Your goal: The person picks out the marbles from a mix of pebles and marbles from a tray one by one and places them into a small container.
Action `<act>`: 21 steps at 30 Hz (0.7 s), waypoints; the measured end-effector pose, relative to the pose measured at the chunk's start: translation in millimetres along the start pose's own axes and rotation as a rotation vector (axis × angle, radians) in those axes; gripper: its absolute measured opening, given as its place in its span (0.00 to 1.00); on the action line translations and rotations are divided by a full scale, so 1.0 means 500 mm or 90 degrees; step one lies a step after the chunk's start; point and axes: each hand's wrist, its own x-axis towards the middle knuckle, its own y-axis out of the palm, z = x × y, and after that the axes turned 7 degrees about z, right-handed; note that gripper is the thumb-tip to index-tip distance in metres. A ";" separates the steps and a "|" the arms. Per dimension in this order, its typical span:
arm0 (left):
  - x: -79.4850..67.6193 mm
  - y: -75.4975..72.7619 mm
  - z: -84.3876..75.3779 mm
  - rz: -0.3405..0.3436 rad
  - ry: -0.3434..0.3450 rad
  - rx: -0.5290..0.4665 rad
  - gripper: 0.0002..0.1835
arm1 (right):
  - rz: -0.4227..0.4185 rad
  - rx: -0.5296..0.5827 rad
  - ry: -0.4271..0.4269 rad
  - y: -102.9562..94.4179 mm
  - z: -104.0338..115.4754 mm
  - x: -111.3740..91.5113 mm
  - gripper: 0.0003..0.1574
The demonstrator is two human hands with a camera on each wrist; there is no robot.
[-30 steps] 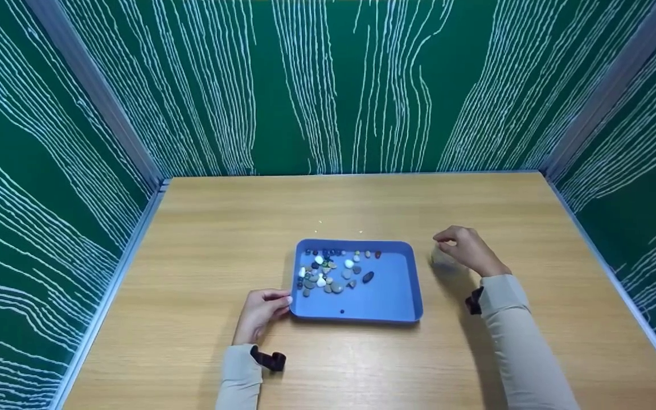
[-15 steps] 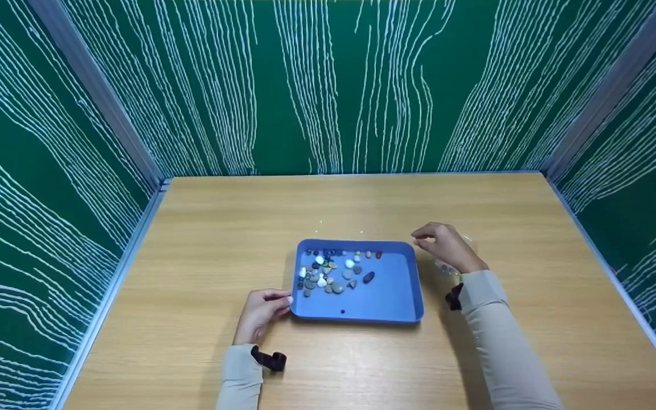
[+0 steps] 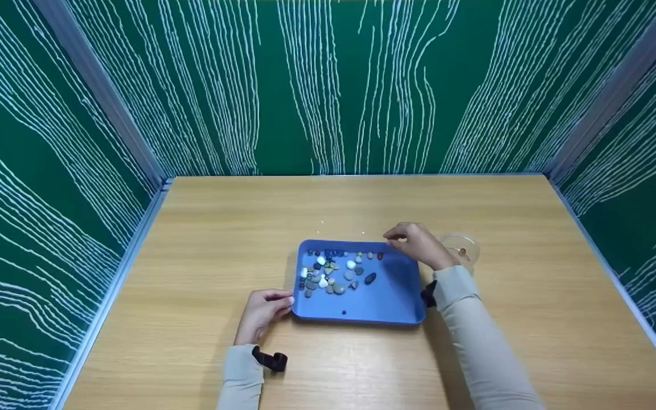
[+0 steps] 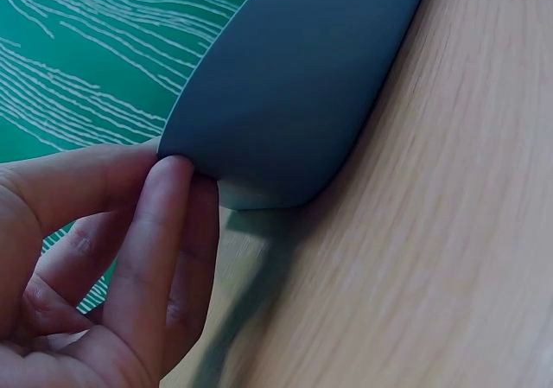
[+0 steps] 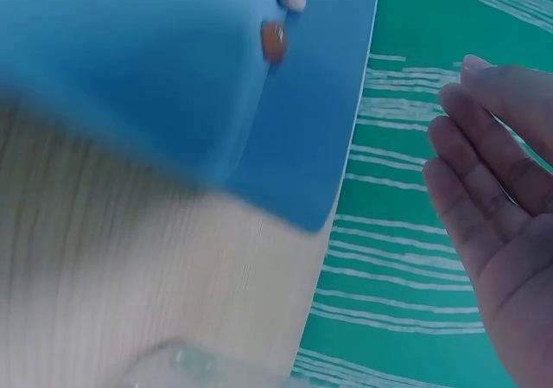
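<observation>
A blue tray (image 3: 379, 302) lies on the table with small stones and beads, mostly in its left half. My left hand (image 3: 262, 312) pinches the tray's left rim near the front corner; the left wrist view shows the thumb and fingers (image 4: 164, 206) on that rim. Over the tray's back right edge is my right hand (image 3: 419, 245), its fingertips drawn together. Whether a small thing sits between them is hidden. A clear round bowl (image 3: 470, 239), partly behind the right wrist, holds a brownish piece (image 3: 462, 251). A reddish-brown stone (image 5: 274, 41) lies near the tray's back wall.
Tiny pale bits (image 3: 363, 233) lie on the wooden table (image 3: 237, 228) behind the tray. Green panels (image 3: 356, 85) with white lines stand at the back and both sides. Black wrist straps (image 3: 271, 360) are on the sleeves.
My right hand has moved left from the clear bowl to above the tray's back right edge, uncovering the bowl. The left hand stays on the rim.
</observation>
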 end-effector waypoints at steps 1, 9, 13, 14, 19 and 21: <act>0.000 0.000 -0.001 0.001 0.000 -0.001 0.16 | 0.003 0.001 0.003 0.004 0.004 0.004 0.13; -0.004 0.000 -0.007 0.005 -0.007 0.003 0.16 | 0.047 0.006 -0.016 0.039 0.028 0.032 0.15; -0.004 0.001 -0.007 0.007 -0.007 -0.004 0.16 | 0.060 -0.006 -0.026 0.057 0.036 0.043 0.14; -0.004 0.002 -0.007 0.009 -0.007 -0.009 0.16 | 0.061 -0.010 -0.030 0.062 0.038 0.045 0.14; -0.005 0.002 -0.005 0.010 -0.009 -0.015 0.16 | 0.061 -0.033 -0.045 0.082 0.050 0.055 0.15; -0.005 0.001 -0.006 0.008 -0.011 -0.011 0.16 | 0.067 -0.034 -0.034 0.090 0.056 0.060 0.16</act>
